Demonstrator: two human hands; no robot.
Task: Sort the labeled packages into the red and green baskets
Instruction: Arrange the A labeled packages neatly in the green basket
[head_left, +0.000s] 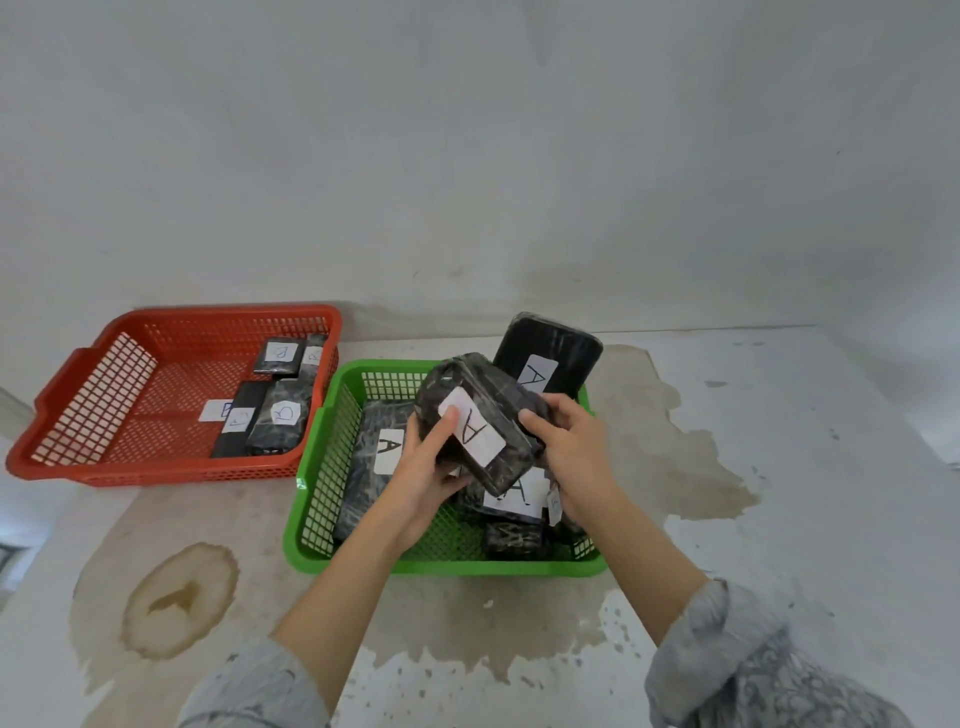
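Above the green basket (332, 447), both hands (498, 457) clamp a tilted "A" package (480, 423), long axis running far-left to near-right.

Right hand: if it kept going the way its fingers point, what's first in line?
The right hand points up-left and is already gripping the held A package, so that comes first. Beyond it, probably the left hand on the opposite side; depth is unclear from this single view.
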